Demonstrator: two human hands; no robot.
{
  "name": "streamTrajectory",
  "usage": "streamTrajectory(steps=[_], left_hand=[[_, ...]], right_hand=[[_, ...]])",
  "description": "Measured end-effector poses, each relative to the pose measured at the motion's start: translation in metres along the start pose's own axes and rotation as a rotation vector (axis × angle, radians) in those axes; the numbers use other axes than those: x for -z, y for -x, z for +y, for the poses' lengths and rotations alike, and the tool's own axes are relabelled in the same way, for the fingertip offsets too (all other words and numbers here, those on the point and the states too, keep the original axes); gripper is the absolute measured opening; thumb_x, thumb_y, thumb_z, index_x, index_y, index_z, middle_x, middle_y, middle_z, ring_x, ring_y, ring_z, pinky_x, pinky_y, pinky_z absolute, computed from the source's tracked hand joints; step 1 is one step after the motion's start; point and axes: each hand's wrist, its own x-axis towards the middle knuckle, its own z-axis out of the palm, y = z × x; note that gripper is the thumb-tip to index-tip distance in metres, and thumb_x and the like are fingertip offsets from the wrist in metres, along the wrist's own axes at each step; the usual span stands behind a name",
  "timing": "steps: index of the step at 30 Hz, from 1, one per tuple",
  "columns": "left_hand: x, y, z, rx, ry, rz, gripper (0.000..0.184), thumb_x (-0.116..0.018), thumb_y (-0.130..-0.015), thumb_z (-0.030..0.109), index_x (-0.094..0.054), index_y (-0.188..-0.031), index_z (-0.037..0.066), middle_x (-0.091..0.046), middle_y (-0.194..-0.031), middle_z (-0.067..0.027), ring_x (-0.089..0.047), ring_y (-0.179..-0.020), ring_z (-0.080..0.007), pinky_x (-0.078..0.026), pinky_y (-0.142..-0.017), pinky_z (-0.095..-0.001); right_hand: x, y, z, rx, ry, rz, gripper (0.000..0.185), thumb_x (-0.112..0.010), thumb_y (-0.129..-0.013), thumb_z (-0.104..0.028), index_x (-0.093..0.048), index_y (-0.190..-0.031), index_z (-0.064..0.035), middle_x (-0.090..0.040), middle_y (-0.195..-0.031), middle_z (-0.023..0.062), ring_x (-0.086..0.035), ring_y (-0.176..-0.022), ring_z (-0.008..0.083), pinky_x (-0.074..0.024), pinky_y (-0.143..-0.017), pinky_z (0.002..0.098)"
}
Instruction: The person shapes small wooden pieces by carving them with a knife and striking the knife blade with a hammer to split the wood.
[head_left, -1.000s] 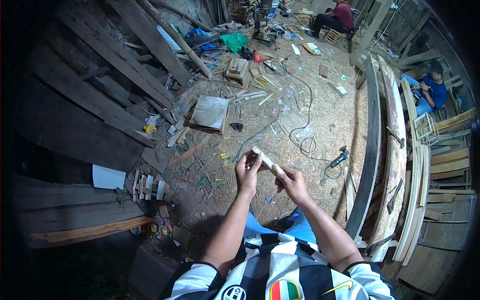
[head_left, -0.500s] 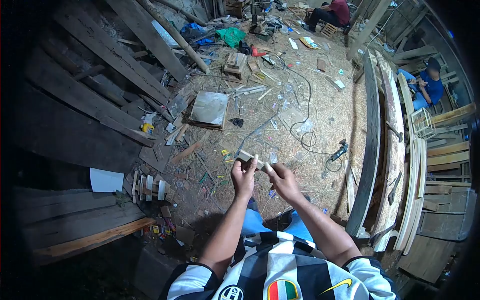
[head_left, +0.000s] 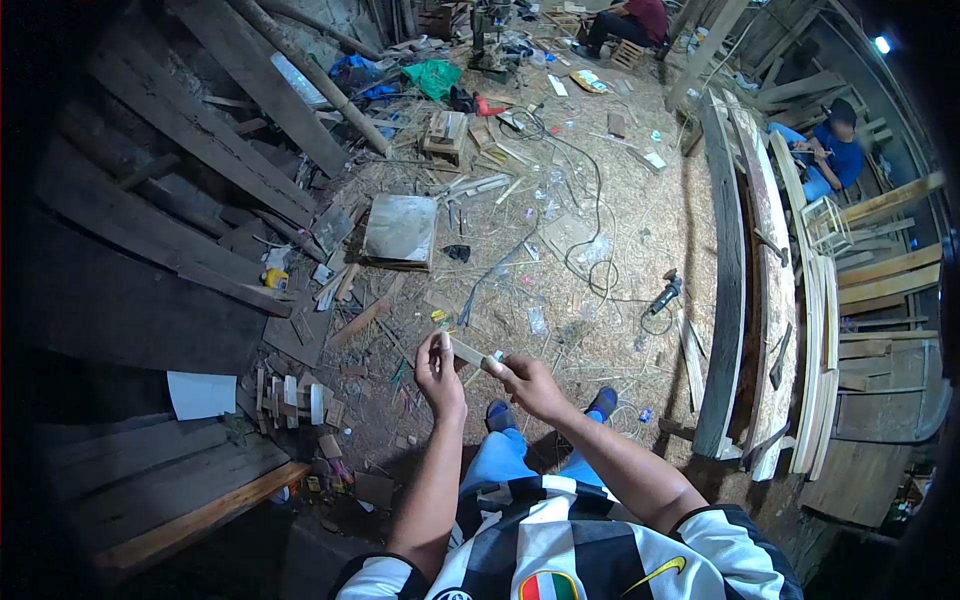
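A short, pale strip of wood [head_left: 467, 352] is held up in front of my legs, spanning both hands. My left hand [head_left: 440, 378] is closed on its left end, with the thumb lying along the face. At the other end, my right hand [head_left: 531, 386] pinches the strip between thumb and fingers. The fingers partly cover both ends. Below the hands, my two shoes stand on a floor strewn with shavings.
A square-topped box [head_left: 399, 228] stands ahead on the littered floor. An angle grinder [head_left: 665, 292] with a trailing cord lies to the right. Long planks [head_left: 722, 290] run along the right side. One person [head_left: 838, 150] sits at the right; another [head_left: 632, 25] sits far back.
Both hands and the wood strip have moved slightly left and down in view, and the strip is turned to show its face more. The view has shifted, exposing my shoes.
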Motion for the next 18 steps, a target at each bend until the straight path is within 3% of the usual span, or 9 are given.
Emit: streamTrajectory(steps=[8,11,13,14,17,18], left_hand=[[-0.011,-0.008,-0.004,0.073,0.034,-0.063,0.029,-0.069,-0.100,0.019,-0.065,-0.124,0.003,-0.067,-0.114,-0.0048,-0.064,-0.101,-0.0132,-0.054,-0.085,-0.0280],[-0.013,-0.013,-0.010,-0.004,0.005,-0.059,0.028,-0.070,-0.099,0.016,-0.065,-0.123,0.002,-0.067,-0.114,-0.0052,-0.065,-0.100,-0.0131,-0.056,-0.083,-0.0272],[-0.013,-0.016,-0.014,-0.029,0.017,-0.038,0.029,-0.071,-0.098,0.014,-0.066,-0.122,-0.002,-0.069,-0.114,-0.0078,-0.067,-0.100,-0.0147,-0.056,-0.085,-0.0280],[-0.012,-0.016,-0.015,-0.026,0.016,-0.042,0.029,-0.071,-0.098,0.014,-0.066,-0.122,-0.002,-0.069,-0.114,-0.0078,-0.067,-0.100,-0.0147,-0.056,-0.085,-0.0280],[-0.018,-0.018,-0.006,0.012,0.042,-0.017,0.032,-0.073,-0.096,0.013,-0.067,-0.118,-0.009,-0.073,-0.105,-0.0109,-0.069,-0.093,-0.0144,-0.057,-0.079,-0.0275],[-0.018,-0.019,-0.009,0.005,0.034,-0.012,0.032,-0.073,-0.096,0.012,-0.067,-0.120,-0.009,-0.073,-0.106,-0.0117,-0.070,-0.092,-0.0149,-0.057,-0.080,-0.0278]], right_hand=[[0.001,-0.001,0.007,-0.010,0.016,0.053,0.051,-0.063,-0.100,-0.047,-0.071,-0.100,0.0032,-0.064,-0.073,0.0170,-0.061,-0.069,0.0255,-0.0483,-0.065,0.0429],[0.000,-0.003,0.009,-0.026,0.017,0.060,0.050,-0.064,-0.100,-0.046,-0.071,-0.102,0.0031,-0.066,-0.078,0.0194,-0.065,-0.071,0.0284,-0.0496,-0.068,0.0441],[-0.004,-0.006,0.014,0.030,0.035,0.111,0.049,-0.065,-0.100,-0.046,-0.070,-0.100,0.0033,-0.058,-0.070,0.0050,-0.053,-0.063,0.0129,-0.0442,-0.057,0.0334],[-0.005,-0.007,0.016,0.026,0.035,0.115,0.049,-0.065,-0.100,-0.046,-0.070,-0.100,0.0033,-0.058,-0.070,0.0050,-0.053,-0.063,0.0129,-0.0442,-0.057,0.0334],[-0.005,-0.009,0.014,0.081,0.094,0.141,0.046,-0.065,-0.101,-0.041,-0.069,-0.101,0.0040,-0.060,-0.071,0.0071,-0.053,-0.063,0.0147,-0.0454,-0.058,0.0361],[-0.005,-0.009,0.011,0.034,0.074,0.118,0.047,-0.065,-0.100,-0.044,-0.070,-0.104,0.0025,-0.065,-0.079,0.0151,-0.062,-0.072,0.0255,-0.0487,-0.066,0.0415]])
